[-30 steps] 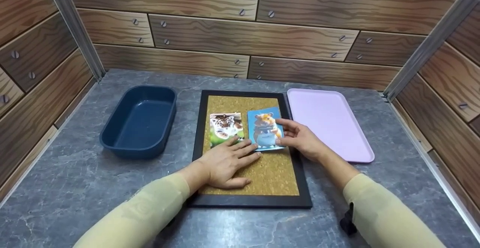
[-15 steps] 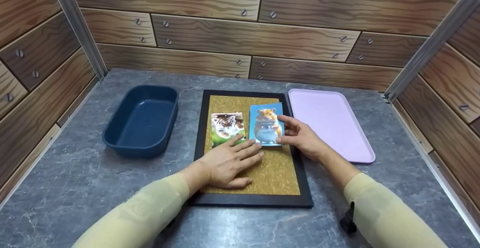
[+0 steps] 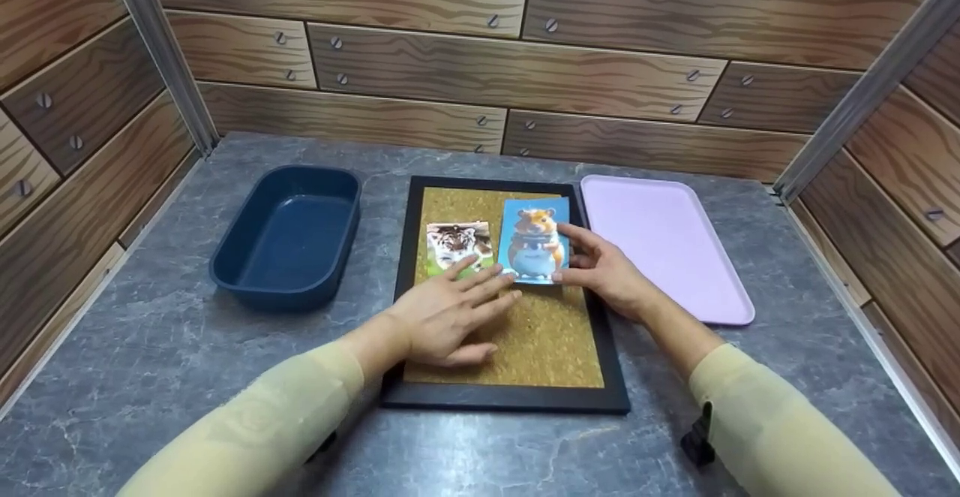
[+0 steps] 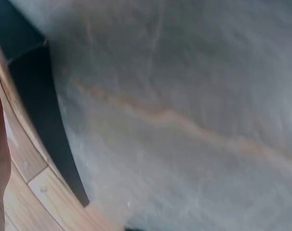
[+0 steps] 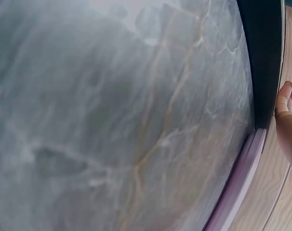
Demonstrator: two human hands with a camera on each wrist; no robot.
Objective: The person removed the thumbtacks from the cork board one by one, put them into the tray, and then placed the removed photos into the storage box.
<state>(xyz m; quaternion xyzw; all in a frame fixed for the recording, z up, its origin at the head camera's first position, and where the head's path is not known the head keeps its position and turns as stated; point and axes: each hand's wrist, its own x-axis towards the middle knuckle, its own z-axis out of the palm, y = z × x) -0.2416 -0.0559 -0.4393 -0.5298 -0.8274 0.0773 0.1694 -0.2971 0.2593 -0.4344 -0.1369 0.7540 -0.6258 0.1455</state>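
Note:
On a cork board (image 3: 525, 347) with a black frame lie two picture cards. The tiger card (image 3: 452, 239) is on the left, its lower part covered by fingers. To its right is the blue hamster card (image 3: 534, 242), which my right hand (image 3: 611, 272) pinches at its right edge between thumb and fingers. My left hand (image 3: 448, 317) stretches palm down over the board, fingers straight and spread, fingertips at the tiger card's bottom and the hamster card's lower left corner. In the right wrist view only part of the right hand (image 5: 286, 120) shows at the edge.
A deep dark blue bin (image 3: 281, 249) stands left of the board. Just right of the board lies a flat lilac tray (image 3: 667, 249). The grey marbled table (image 3: 465, 452) is bounded by wood-patterned walls (image 3: 420, 61) at the back and sides.
My right hand has slid the hamster card away from me, toward the board's far edge, and it now sits straighter. The left hand has shifted slightly left. The tiger card stays put.

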